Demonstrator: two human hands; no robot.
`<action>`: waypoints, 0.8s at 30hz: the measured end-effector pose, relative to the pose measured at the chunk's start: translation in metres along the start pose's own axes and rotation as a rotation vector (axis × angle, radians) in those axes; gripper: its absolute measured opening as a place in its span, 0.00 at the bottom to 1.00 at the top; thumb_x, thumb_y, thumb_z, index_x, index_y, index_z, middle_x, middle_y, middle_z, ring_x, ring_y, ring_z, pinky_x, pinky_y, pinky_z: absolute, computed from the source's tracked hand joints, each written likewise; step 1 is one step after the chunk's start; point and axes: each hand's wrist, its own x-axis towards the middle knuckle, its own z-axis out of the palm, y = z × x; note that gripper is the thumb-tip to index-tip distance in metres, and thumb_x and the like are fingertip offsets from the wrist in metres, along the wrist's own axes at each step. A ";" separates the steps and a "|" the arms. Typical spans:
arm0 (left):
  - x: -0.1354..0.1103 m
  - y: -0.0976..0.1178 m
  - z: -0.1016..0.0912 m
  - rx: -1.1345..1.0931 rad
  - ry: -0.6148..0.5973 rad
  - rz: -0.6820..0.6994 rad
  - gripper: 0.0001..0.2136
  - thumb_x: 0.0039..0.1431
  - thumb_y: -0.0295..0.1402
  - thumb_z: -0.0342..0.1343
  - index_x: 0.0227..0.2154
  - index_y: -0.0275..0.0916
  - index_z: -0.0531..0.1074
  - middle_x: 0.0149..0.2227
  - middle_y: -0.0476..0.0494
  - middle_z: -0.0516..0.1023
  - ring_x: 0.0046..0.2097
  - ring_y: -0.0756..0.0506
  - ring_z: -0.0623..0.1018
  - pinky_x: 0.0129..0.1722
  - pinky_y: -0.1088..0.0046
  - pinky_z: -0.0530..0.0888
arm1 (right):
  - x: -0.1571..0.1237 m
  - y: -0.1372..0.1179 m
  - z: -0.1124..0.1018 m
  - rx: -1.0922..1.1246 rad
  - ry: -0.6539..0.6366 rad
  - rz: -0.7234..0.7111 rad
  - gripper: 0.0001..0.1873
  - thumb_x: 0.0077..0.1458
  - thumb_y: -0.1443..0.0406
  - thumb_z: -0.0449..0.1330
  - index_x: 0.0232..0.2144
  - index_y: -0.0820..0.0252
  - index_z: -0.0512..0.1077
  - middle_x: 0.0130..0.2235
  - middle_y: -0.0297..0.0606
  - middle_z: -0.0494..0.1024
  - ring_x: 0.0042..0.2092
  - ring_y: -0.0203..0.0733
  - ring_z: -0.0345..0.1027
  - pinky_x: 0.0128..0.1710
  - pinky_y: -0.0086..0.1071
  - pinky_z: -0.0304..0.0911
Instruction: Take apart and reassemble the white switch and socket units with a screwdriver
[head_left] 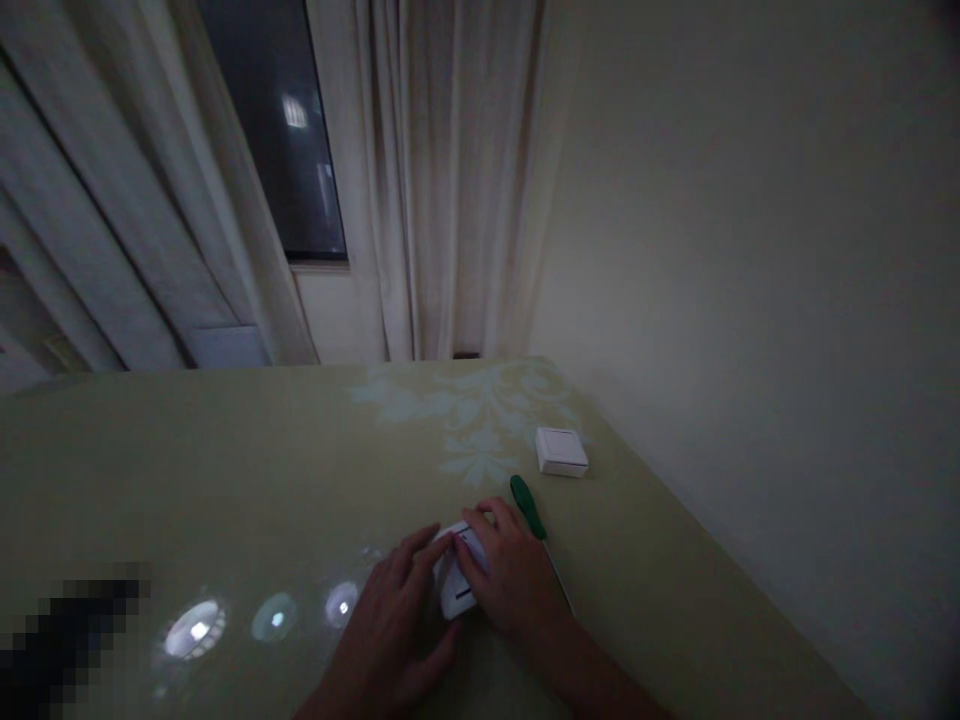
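Note:
A white square piece that looks like a wall switch lies low on the table between my hands. My left hand holds its left side, with the fingertips on the upper left edge and the thumb near the lower edge. Over its right side bends my right hand, thumb and fingers closed on the upper face, hiding much of it. Just past the right hand lies a screwdriver with a green handle; its thin metal shaft runs down beside the right wrist.
A second white switch-like box sits further back, close to the table's right edge. The greenish table has a pale floral pattern and lamp reflections. A wall borders it on the right, with curtains and a dark window behind.

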 end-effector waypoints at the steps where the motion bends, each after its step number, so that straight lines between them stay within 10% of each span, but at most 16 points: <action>1: 0.001 0.000 0.000 -0.013 0.002 -0.010 0.36 0.58 0.34 0.67 0.70 0.51 0.67 0.70 0.36 0.72 0.67 0.30 0.76 0.64 0.50 0.78 | 0.001 0.002 0.000 0.021 0.011 -0.011 0.15 0.68 0.61 0.63 0.55 0.54 0.80 0.53 0.47 0.81 0.55 0.56 0.77 0.55 0.45 0.74; 7: 0.007 -0.001 -0.003 -0.088 0.011 -0.057 0.30 0.56 0.35 0.68 0.63 0.47 0.73 0.65 0.33 0.75 0.63 0.30 0.78 0.61 0.51 0.79 | 0.012 0.041 -0.022 0.043 0.163 0.059 0.14 0.69 0.59 0.62 0.52 0.55 0.80 0.50 0.43 0.83 0.50 0.48 0.78 0.53 0.39 0.74; 14: 0.011 0.003 -0.013 -0.013 -0.039 -0.046 0.33 0.57 0.33 0.65 0.67 0.45 0.69 0.66 0.34 0.75 0.64 0.28 0.76 0.65 0.44 0.74 | 0.024 0.110 -0.052 -0.115 0.409 0.336 0.27 0.64 0.52 0.65 0.58 0.61 0.74 0.58 0.57 0.74 0.61 0.65 0.69 0.62 0.54 0.66; 24: 0.031 0.024 -0.017 0.005 -0.097 -0.157 0.34 0.60 0.42 0.65 0.68 0.43 0.67 0.66 0.31 0.75 0.65 0.29 0.76 0.66 0.48 0.72 | 0.060 0.138 -0.060 -0.213 0.256 0.578 0.47 0.58 0.43 0.70 0.67 0.68 0.67 0.63 0.68 0.72 0.61 0.69 0.73 0.58 0.54 0.69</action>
